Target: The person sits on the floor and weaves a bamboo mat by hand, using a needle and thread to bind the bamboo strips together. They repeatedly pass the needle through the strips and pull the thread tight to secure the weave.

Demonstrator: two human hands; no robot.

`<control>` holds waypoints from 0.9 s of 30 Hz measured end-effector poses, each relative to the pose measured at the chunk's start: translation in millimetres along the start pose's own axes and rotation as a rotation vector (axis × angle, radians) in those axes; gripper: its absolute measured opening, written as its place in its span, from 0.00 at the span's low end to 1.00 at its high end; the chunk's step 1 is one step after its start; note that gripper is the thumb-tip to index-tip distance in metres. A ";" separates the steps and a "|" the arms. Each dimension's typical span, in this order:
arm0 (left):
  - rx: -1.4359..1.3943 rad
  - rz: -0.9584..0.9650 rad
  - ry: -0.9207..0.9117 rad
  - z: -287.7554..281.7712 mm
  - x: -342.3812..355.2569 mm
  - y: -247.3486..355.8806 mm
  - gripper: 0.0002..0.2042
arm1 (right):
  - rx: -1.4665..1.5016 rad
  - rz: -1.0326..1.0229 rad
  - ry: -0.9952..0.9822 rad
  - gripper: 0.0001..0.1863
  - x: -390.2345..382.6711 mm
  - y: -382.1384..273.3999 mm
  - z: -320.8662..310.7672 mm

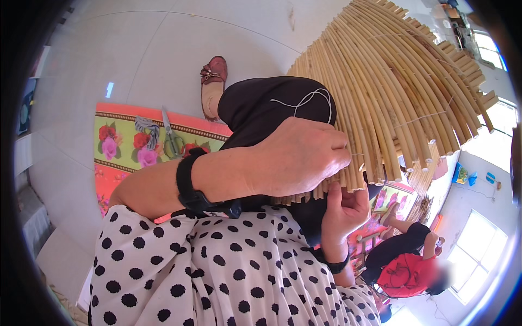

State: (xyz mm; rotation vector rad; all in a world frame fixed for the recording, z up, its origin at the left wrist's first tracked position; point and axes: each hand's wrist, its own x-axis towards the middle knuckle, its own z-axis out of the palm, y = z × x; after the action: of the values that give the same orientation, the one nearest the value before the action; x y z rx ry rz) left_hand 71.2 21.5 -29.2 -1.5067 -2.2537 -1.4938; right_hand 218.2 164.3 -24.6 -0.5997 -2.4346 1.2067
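Note:
A mat of pale reed sticks, bound in rows by thin cord, spreads from my lap toward the far right. My left hand is closed in a fist over its near edge, wearing a black wrist strap. Whatever those fingers hold is hidden beneath them. Just below, my right hand pinches the cut stick ends between thumb and fingers. A thin white cord loops across my dark trouser leg and runs down toward the left hand.
Scissors and a bundle of grey cord lie on a floral mat at the left. My brown shoe rests on pale floor tiles. At the lower right sits another person in red, near a window.

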 end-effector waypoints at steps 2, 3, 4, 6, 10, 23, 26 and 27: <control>-0.005 0.004 0.005 1.2 -0.1 -0.6 0.06 | -0.016 0.011 -0.007 0.17 0.1 -1.6 0.1; -0.007 0.006 0.007 1.7 0.0 -0.8 0.06 | -0.018 0.010 -0.003 0.17 0.2 -1.7 0.4; -0.011 0.003 0.005 1.8 0.3 -0.7 0.06 | -0.019 0.008 0.001 0.17 0.0 -1.5 0.7; -0.020 -0.003 0.000 1.9 1.2 -0.5 0.06 | -0.021 0.003 0.008 0.17 -0.1 -0.7 1.3; -0.035 0.001 0.017 3.0 1.2 -0.1 0.06 | -0.052 -0.011 0.010 0.17 -0.5 -0.3 1.9; -0.037 -0.002 0.009 2.4 1.9 0.5 0.06 | 0.066 -0.014 0.112 0.15 1.9 -0.1 8.9; -0.025 -0.002 0.000 1.5 2.3 0.7 0.06 | 0.023 -0.001 0.072 0.15 1.2 0.2 5.8; -0.018 -0.003 -0.006 0.7 2.5 0.9 0.05 | 0.016 -0.008 0.046 0.16 0.6 0.6 4.7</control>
State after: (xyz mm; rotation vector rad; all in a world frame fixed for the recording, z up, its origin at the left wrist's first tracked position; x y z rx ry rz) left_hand 70.8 23.8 -27.7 -1.5158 -2.2523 -1.5169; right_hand 215.5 161.9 -27.7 -0.6061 -2.3847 1.1945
